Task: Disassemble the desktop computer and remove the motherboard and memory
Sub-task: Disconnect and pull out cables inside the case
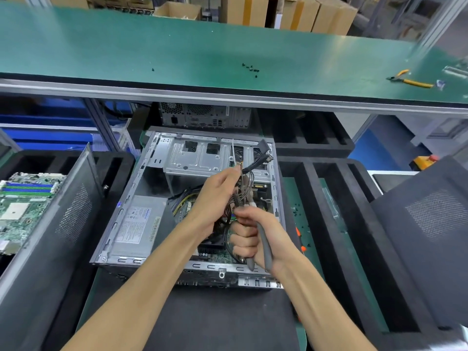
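A bare green motherboard (24,206) with blue memory slots lies at the far left. In the middle sits the open grey steel computer case (162,173). Above it the left hand (215,198) has its fingers pinched on a bundle of grey cables (249,178); the right hand (253,234) is clenched around grey-handled cutters (264,247). Yellow-handled pliers (410,81) lie on the green surface (126,46), near its right edge.
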Demonstrator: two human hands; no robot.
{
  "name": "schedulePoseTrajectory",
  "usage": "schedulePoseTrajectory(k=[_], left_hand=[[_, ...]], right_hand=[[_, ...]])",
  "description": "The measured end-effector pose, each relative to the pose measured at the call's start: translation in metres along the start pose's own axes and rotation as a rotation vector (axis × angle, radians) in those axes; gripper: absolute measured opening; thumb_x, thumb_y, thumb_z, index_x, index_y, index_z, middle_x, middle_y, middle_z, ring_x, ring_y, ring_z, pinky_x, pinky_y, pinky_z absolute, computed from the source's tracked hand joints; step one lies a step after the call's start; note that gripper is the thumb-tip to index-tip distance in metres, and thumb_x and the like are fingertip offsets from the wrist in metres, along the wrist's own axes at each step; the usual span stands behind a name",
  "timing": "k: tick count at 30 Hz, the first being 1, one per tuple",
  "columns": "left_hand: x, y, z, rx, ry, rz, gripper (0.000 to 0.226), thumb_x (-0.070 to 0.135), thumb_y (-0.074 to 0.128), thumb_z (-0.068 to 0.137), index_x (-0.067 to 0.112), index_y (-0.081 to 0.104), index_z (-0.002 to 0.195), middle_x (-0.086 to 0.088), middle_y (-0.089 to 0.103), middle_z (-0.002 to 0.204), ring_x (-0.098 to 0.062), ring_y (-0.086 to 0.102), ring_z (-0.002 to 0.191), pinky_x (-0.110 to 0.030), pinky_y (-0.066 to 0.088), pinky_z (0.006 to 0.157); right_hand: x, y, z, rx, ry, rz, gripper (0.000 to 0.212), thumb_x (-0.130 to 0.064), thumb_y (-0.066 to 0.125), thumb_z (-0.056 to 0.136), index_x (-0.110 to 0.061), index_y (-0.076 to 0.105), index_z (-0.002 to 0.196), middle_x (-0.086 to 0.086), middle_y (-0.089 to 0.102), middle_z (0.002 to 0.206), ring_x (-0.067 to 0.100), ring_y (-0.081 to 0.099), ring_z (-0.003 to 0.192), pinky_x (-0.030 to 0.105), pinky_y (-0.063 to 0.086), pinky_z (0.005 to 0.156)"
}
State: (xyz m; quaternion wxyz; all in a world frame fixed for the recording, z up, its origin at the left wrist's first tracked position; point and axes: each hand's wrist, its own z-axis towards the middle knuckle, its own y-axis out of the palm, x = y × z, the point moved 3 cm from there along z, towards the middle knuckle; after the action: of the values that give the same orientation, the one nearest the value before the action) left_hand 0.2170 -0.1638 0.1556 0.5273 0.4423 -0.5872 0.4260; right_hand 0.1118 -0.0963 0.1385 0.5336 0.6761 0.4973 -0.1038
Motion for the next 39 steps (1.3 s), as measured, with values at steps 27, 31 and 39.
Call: schedulePoseTrajectory(k=[27,31,39], left_hand=[[0.022,0.003,-0.025,-0.163,0.096,-0.121,0.034,0.036,0.044,0.105,0.034,0.055,0.073,0.018,0.039,0.056,0.002,0.034,0.046,-0.007,0.03,0.043],[0.019,0.0,-0.025,-0.2,0.039,-0.115,0.027,0.04,0.047,0.103,0.025,0.059,0.084,0.014,0.039,0.057,-0.003,0.035,0.044,-0.011,0.029,0.042],[0.021,-0.037,-0.01,0.024,0.042,-0.064,0.024,0.046,0.056,0.098,0.034,0.069,0.082,0.013,0.055,0.058,-0.005,0.04,0.045,-0.016,0.032,0.044]], right_hand=[[0.002,-0.009,-0.01,0.018,-0.194,-0.284,0.035,-0.017,0.059,0.087,-0.025,0.038,0.06,-0.003,0.021,0.06,0.009,0.018,0.045,0.019,0.018,0.039],[0.004,-0.012,-0.008,0.242,-0.296,-0.582,0.037,-0.016,0.059,0.089,-0.019,0.035,0.062,-0.004,0.024,0.055,0.01,0.02,0.044,0.02,0.02,0.038],[-0.012,-0.025,-0.018,0.468,-0.554,-1.171,0.043,-0.017,0.057,0.088,-0.023,0.026,0.059,-0.01,0.028,0.047,0.008,0.023,0.045,0.023,0.021,0.044]])
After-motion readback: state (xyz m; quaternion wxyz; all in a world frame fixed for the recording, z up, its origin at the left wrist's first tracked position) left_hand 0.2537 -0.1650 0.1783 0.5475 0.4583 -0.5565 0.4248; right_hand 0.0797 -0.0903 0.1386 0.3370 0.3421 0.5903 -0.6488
